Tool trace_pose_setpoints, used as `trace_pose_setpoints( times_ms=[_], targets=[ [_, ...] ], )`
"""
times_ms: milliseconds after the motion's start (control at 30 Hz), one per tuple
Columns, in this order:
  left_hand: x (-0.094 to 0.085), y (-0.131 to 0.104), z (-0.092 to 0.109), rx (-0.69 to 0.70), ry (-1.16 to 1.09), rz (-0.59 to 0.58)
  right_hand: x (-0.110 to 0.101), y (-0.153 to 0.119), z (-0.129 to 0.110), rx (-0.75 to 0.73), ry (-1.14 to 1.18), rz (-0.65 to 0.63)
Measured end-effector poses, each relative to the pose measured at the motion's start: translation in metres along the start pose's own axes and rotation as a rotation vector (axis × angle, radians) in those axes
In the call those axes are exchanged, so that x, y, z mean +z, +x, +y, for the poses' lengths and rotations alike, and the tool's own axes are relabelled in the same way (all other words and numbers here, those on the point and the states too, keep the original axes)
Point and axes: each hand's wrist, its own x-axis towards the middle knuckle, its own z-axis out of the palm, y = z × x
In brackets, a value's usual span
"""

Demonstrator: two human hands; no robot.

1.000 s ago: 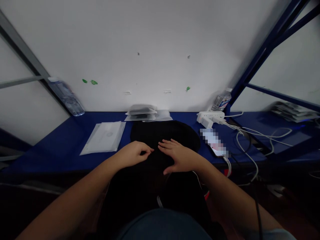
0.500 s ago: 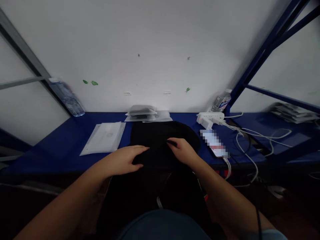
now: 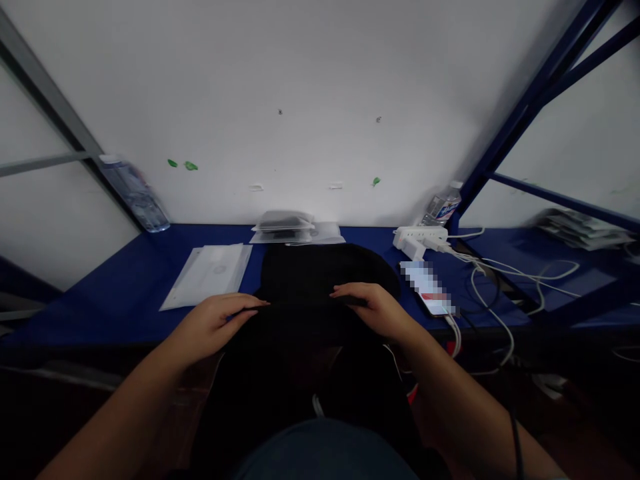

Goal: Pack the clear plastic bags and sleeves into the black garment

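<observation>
A black cloth [image 3: 310,273] lies over the middle of the blue desk and hangs past its front edge. On its left side my left hand [image 3: 215,323] pinches the cloth between thumb and fingers. My right hand [image 3: 375,307] grips a fold of it right of centre, the thumb hidden under the fabric. Between the two hands the cloth forms a raised edge. Its dark colour hides most folds and its lower part.
Plastic sleeves with papers [image 3: 207,275] lie left, more sleeves [image 3: 283,227] at the wall. Bottles stand at back left [image 3: 135,193] and back right [image 3: 443,203]. A power strip [image 3: 421,235], a phone [image 3: 427,288] and white cables [image 3: 487,300] are on the right.
My left hand has moved left and closed on the cloth. My right hand has shifted slightly down and right, still holding the cloth. An edge of fabric now stretches between them.
</observation>
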Motion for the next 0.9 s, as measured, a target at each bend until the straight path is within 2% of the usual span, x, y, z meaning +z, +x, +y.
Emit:
trace_pose_setpoints(
  times_ms=[133, 267, 333, 433, 533, 633, 700, 800, 900],
  targets=[
    [-0.005, -0.005, 0.009, -0.002, -0.024, 0.039, -0.002, -0.001, -0.008, -0.041, 0.024, 0.066],
    [-0.005, 0.008, 0.007, -0.143, -0.042, 0.128, 0.003, 0.011, -0.007, 0.116, -0.045, 0.156],
    [-0.005, 0.023, 0.001, -0.238, -0.037, 0.167, 0.003, 0.025, -0.003, 0.182, -0.120, 0.191],
    [-0.010, 0.056, -0.013, -0.303, 0.054, 0.180, -0.001, 0.057, 0.007, 0.288, -0.299, 0.229],
    [-0.015, 0.093, -0.029, -0.338, 0.178, 0.201, -0.006, 0.093, 0.019, 0.374, -0.490, 0.144],
    [-0.012, 0.122, -0.044, -0.333, 0.271, 0.136, -0.007, 0.118, 0.031, 0.416, -0.614, 0.054],
    [-0.005, 0.132, -0.052, -0.332, 0.339, 0.093, -0.004, 0.126, 0.038, 0.430, -0.671, 0.011],
    [0.005, 0.133, -0.056, -0.250, 0.422, 0.098, -0.002, 0.125, 0.041, 0.433, -0.726, -0.025],
    [0.009, 0.121, -0.046, -0.076, 0.422, 0.125, -0.003, 0.116, 0.031, 0.343, -0.796, 0.050]
  ],
)
